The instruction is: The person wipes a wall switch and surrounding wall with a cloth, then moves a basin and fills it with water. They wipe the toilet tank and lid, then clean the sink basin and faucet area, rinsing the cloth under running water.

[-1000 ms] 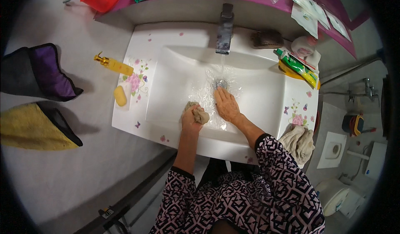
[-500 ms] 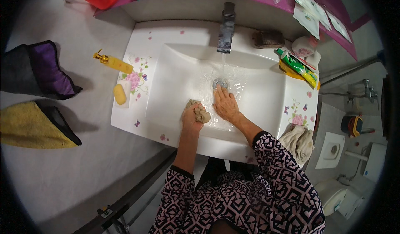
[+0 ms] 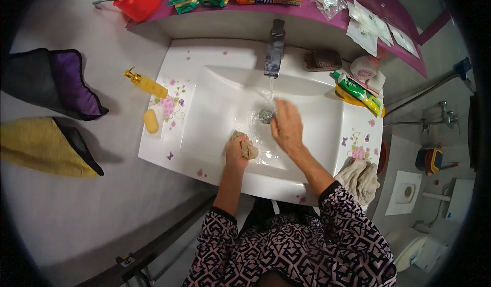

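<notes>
My left hand (image 3: 237,153) is closed around a wet, bunched-up beige cloth (image 3: 249,149) low in the white washbasin (image 3: 204,108). My right hand (image 3: 288,129) is over the basin beside the metal drain (image 3: 265,115), fingers stretched out and smeared by motion, with nothing seen in them. Water runs from the tall dark-faced tap (image 3: 274,49) down to the drain, just left of the right fingertips. Shallow water glistens on the basin floor between my hands.
On the left rim are a yellow pump bottle (image 3: 147,84) and yellow soap (image 3: 151,121). A brown soap bar (image 3: 322,60), a toothpaste tube (image 3: 359,92) and off-white crumpled fabric (image 3: 358,179) lie along the right side. A purple shelf (image 3: 204,12) overhangs the back.
My right hand has lifted away from the drain, which shows more fully. The left hand still grips the cloth. The whole view has shifted, showing more of the shelf.
</notes>
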### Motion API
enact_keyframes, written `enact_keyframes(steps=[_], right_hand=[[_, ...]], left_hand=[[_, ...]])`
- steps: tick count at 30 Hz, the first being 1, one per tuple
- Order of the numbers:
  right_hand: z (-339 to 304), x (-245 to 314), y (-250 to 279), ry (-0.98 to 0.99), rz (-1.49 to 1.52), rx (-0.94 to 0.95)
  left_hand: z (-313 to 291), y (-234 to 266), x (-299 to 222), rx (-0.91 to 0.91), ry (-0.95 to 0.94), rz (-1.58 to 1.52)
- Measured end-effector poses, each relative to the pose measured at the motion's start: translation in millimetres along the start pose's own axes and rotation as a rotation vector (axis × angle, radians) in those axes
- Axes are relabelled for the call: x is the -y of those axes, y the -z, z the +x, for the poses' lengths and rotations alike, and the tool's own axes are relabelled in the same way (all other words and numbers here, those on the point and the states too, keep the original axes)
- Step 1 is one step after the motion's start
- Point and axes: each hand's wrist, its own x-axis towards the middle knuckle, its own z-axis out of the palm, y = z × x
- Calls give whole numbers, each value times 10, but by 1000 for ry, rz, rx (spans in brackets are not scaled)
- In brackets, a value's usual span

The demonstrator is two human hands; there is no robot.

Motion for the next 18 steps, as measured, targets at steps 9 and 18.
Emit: enact_keyframes(steps=[9, 18], right_hand=[[1163, -8, 586, 259, -242, -423], [1052, -112, 532, 247, -290, -242]], left_hand=[[-81, -92, 5, -32, -66, 12], [-98, -70, 4, 23, -60, 59]])
